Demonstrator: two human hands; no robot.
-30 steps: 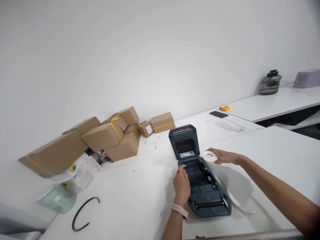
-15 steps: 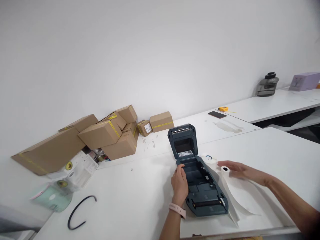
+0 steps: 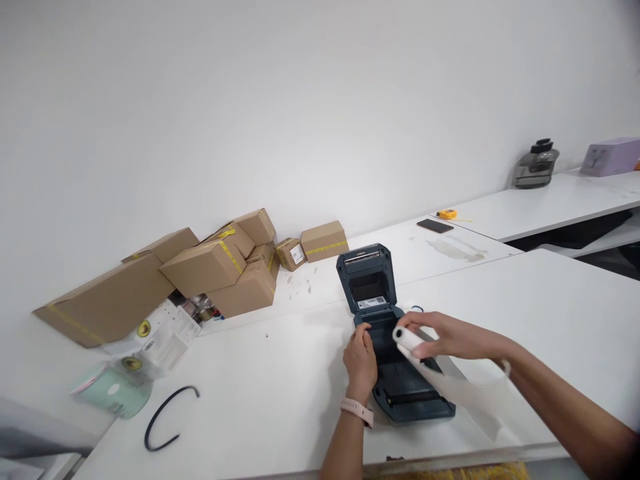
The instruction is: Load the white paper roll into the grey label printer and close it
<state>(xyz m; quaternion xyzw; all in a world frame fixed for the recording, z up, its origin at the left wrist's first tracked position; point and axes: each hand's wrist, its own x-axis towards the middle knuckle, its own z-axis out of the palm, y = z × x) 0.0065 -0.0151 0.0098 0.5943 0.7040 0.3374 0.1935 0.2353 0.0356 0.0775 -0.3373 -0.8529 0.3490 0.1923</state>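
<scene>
A dark blue-grey label printer [image 3: 423, 412] lies open on the white table, its lid [image 3: 341, 268] tipped up at the back. My left hand [image 3: 360, 363] is closed over the printer's left edge, fingertips curled onto the rim. Above the open bay, my right hand [image 3: 447, 335] pinches a white paper roll [image 3: 409, 339] between thumb and fingers. From the roll a long loose paper strip [image 3: 457, 390] trails down to the right, across the printer's right side. The roll and hand hide part of the bay.
Several cardboard boxes [image 3: 205, 267] are piled at the back left. Nearer me are a mint-green container [image 3: 113, 393] and a black curved band [image 3: 153, 419]. A black phone [image 3: 435, 226] and yellow tape measure [image 3: 447, 214] lie at the back right. A grey jug [image 3: 536, 167] stands further off.
My right hand has taken up the paper roll from the table right of the printer and moved it left over the open bay, trailing its strip. My left hand stays on the printer.
</scene>
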